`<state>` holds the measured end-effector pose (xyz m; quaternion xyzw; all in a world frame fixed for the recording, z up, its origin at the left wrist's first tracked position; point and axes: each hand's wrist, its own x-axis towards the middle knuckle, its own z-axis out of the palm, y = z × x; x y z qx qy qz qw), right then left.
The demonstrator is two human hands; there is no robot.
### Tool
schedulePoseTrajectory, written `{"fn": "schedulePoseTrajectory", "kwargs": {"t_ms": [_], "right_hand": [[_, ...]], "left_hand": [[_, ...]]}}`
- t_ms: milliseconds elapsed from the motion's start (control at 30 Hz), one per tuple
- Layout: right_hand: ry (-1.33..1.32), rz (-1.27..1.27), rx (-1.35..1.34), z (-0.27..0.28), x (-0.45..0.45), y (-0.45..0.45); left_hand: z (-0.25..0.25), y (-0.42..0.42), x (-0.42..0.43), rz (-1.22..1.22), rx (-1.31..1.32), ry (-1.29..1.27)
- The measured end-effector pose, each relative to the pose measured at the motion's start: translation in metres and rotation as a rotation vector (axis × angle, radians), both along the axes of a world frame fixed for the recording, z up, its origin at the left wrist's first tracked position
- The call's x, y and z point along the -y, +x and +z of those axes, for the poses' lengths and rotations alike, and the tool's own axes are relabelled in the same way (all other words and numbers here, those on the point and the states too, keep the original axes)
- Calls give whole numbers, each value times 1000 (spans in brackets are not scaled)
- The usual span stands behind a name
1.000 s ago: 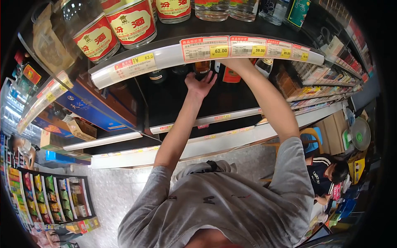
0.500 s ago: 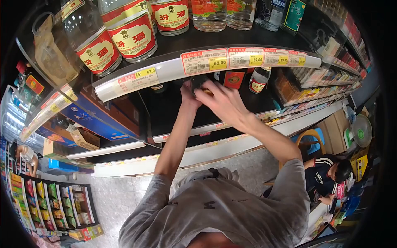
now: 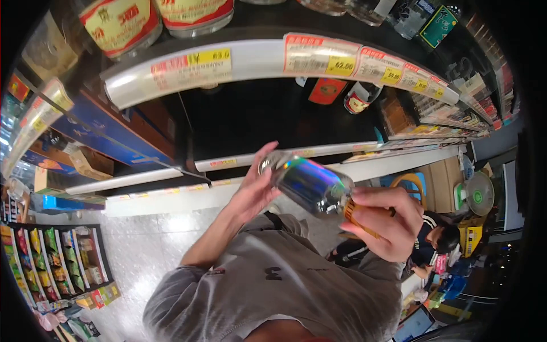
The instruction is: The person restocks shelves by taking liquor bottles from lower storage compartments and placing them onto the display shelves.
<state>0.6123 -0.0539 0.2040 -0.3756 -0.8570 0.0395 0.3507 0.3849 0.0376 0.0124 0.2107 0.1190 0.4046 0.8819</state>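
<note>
A clear glass bottle (image 3: 313, 183) with a shiny rainbow-tinted label hangs tilted in front of the shelf, its base up to the left and its neck down to the right. My right hand (image 3: 393, 219) pinches the golden-brown cap between thumb and fingers. Around the base end, my left hand (image 3: 256, 185) holds the glass, fingers pointing up. Behind it on the dark lower shelf stand a red box (image 3: 327, 91) and a small bottle with a red and cream label (image 3: 360, 98).
Larger bottles (image 3: 122, 25) line the upper shelf above a curved price rail (image 3: 256, 65). Blue boxes (image 3: 108, 137) stand at left, and a snack rack (image 3: 57, 262) lower left. At right a person (image 3: 434, 236) sits near a fan (image 3: 478, 194).
Both hands have come out from the lower shelf toward me, bringing the bottle into full view. My right hand has moved right and down. The view has shifted too.
</note>
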Motion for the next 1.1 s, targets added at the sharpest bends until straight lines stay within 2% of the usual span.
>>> {"fn": "schedulePoseTrajectory", "kwargs": {"t_ms": [33, 133, 267, 333, 367, 467, 533, 733, 833, 933, 967, 1100], "right_hand": [[-5, 41, 77, 4, 4, 5], [-136, 111, 80, -5, 12, -4], [-269, -52, 53, -52, 20, -52], [-234, -76, 28, -96, 20, -73], [-188, -105, -1, -119, 21, -82], [-130, -175, -22, -175, 17, -105], [-118, -197, -20, -208, 13, -115], [-46, -193, -49, -264, -17, -132], [-1, -153, -37, -280, -39, -141], [31, -101, -31, -291, -58, -147], [28, -107, -36, -295, -62, -148], [24, -124, -80, -301, -79, -149]], "left_hand": [[-15, -6, 15, -68, 25, -87], [-39, -21, 55, -191, 111, -131], [-91, -48, 61, -235, 142, -131], [-128, -62, 61, -130, 58, -240], [-164, -70, 64, -77, -19, -284], [-193, -78, 56, 62, -27, -356], [-233, -78, 46, 127, -17, -412], [-248, -60, 11, 247, 137, -449], [-250, -59, -14, 261, 296, -560], [-256, -61, -34, 334, 344, -491], [-251, -61, -38, 393, 278, -527], [-256, -68, -54, 460, 321, -567]]}}
